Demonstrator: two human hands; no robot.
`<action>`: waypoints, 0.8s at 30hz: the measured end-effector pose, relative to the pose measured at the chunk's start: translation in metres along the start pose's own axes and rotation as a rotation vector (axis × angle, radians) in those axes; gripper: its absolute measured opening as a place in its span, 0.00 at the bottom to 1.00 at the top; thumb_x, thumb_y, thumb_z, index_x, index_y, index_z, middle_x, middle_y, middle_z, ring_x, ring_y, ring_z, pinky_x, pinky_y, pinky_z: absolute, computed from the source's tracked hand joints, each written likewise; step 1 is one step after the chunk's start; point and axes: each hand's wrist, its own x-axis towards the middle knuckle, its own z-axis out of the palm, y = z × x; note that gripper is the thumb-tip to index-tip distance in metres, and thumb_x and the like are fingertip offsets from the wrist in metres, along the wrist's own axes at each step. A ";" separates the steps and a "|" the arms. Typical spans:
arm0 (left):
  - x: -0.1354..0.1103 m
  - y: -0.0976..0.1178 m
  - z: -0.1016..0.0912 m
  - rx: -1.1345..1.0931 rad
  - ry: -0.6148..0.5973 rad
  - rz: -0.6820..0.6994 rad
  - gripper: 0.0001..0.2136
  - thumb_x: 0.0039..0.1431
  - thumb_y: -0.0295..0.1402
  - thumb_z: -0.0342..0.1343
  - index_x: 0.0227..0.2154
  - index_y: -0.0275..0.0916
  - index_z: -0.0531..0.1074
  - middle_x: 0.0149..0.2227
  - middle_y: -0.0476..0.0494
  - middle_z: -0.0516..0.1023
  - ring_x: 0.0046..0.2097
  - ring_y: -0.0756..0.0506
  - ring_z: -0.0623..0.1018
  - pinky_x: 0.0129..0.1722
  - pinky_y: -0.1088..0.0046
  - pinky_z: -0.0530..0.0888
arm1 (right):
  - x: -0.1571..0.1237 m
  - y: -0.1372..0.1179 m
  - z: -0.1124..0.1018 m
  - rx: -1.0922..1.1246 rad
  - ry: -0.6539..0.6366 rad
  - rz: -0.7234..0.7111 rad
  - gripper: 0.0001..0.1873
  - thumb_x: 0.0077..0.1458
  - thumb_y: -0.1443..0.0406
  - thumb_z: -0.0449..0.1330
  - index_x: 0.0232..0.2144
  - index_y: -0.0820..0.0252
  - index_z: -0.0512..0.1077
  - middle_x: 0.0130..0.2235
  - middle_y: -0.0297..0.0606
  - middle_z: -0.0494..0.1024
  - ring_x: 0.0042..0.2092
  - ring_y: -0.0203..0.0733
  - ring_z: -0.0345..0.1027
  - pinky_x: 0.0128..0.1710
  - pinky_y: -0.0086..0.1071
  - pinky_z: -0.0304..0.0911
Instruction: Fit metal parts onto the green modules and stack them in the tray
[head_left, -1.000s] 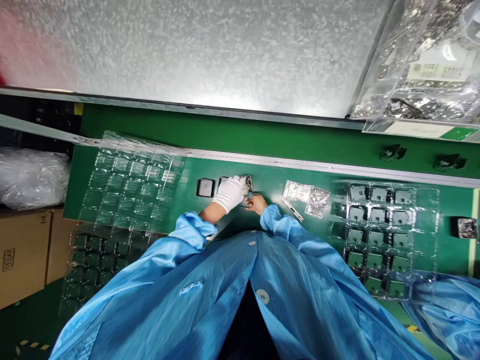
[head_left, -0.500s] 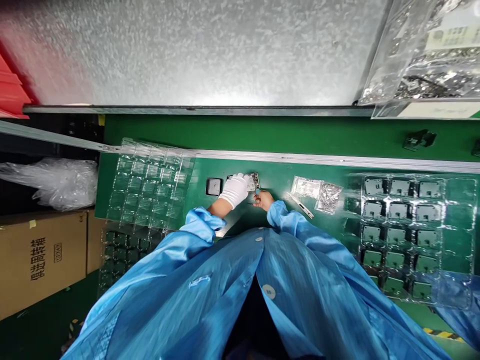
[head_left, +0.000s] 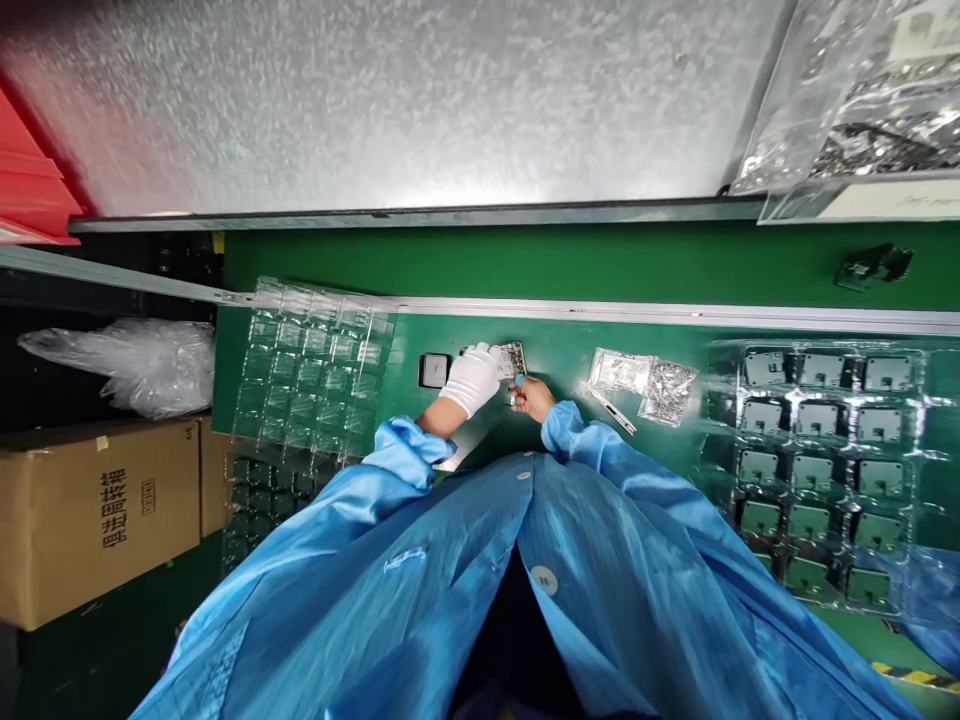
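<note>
My left hand [head_left: 472, 377], in a white glove, rests curled on a small square module [head_left: 512, 358] with a shiny metal face, lying on the green bench. My bare right hand [head_left: 531, 396], with a blue cot on one fingertip, is pinched at the module's near right corner; what it pinches is too small to make out. Another dark square module [head_left: 433, 370] sits just left of the gloved hand. Both arms wear blue coat sleeves.
A clear empty blister tray [head_left: 311, 365] lies to the left. A clear tray holding several green modules [head_left: 814, 450] lies to the right. Two small bags of metal parts [head_left: 645, 380] and tweezers [head_left: 607, 408] lie between. A cardboard box [head_left: 97, 515] stands at far left.
The view has shifted, so everything sits a little further right in the picture. Both hands stay on the same module; the right hand has crept slightly closer to it.
</note>
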 end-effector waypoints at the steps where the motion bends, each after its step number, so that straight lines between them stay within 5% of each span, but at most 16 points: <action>1: 0.000 -0.001 0.000 -0.001 -0.002 -0.005 0.19 0.56 0.32 0.52 0.51 0.35 0.64 0.49 0.34 0.68 0.50 0.37 0.70 0.47 0.62 0.71 | 0.001 -0.001 0.000 -0.001 -0.012 0.014 0.13 0.64 0.59 0.56 0.41 0.65 0.70 0.35 0.35 0.73 0.30 0.32 0.68 0.29 0.28 0.68; 15: -0.010 -0.005 0.003 -0.082 0.031 -0.059 0.19 0.56 0.32 0.52 0.51 0.35 0.64 0.49 0.33 0.68 0.51 0.35 0.69 0.47 0.61 0.71 | -0.005 -0.007 0.008 -0.024 -0.036 0.031 0.14 0.65 0.58 0.55 0.35 0.65 0.69 0.27 0.29 0.69 0.22 0.28 0.61 0.23 0.24 0.63; 24: -0.022 -0.016 0.011 -0.427 0.072 -0.152 0.25 0.50 0.29 0.57 0.53 0.38 0.64 0.53 0.33 0.66 0.57 0.32 0.65 0.57 0.54 0.64 | -0.015 -0.011 0.011 -0.084 -0.056 -0.027 0.17 0.64 0.56 0.54 0.29 0.63 0.69 0.22 0.28 0.67 0.18 0.27 0.54 0.22 0.25 0.63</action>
